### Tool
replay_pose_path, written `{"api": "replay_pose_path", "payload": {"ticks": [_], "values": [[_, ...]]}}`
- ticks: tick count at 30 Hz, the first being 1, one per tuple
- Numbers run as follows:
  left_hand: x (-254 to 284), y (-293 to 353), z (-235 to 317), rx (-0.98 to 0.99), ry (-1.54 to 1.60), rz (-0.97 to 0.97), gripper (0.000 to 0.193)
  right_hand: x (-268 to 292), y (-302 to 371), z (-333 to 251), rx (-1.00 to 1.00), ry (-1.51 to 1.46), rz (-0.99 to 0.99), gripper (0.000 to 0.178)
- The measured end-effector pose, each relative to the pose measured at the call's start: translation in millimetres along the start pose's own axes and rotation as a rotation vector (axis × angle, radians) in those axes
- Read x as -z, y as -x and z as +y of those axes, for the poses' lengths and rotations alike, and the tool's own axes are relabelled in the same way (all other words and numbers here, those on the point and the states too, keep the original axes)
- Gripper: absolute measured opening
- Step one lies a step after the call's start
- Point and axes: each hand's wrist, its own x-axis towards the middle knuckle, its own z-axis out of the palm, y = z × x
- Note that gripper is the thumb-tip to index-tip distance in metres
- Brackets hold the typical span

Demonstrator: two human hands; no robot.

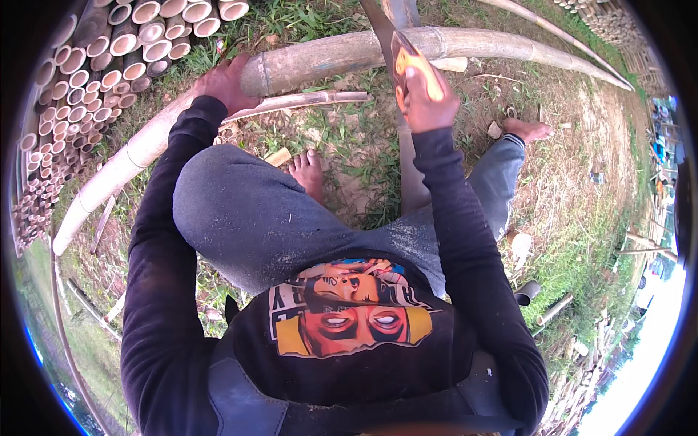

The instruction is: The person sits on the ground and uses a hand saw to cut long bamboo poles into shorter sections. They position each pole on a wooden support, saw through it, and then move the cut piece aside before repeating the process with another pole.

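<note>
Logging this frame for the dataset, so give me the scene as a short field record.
left hand: on the bamboo pole, grip unclear
right hand: gripping the handsaw by its orange-and-black handle
saw blade: crosses the pole; cut depth unclear
nearby: split bamboo piece, on the near side of the pole
background: stacked bamboo, upper left
feet: bare

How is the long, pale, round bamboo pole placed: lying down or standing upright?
Lying down: the bamboo pole stretches sideways across this downward view, with the bare left hand on it and the orange-handled metal saw crossing it.
</note>
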Motion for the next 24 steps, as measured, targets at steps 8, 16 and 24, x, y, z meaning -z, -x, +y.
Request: {"api": "replay_pose_path", "payload": {"ticks": [8, 16, 24], "values": [[3, 1, 2, 0.0, 0.0, -0.015, 0.102, 86, 131, 33, 0.003, 0.075, 0.017, 0.044], [-9, -5, -5, -0.029, -0.019, -0.014, 0.107, 42, 74, 4, -0.084, 0.019, 0.028, 0.043], [4, 1, 2, -0.016, -0.024, 0.001, 0.104, 50, 59, 33, 0.091, -0.052, -0.097, 0.036]]}}
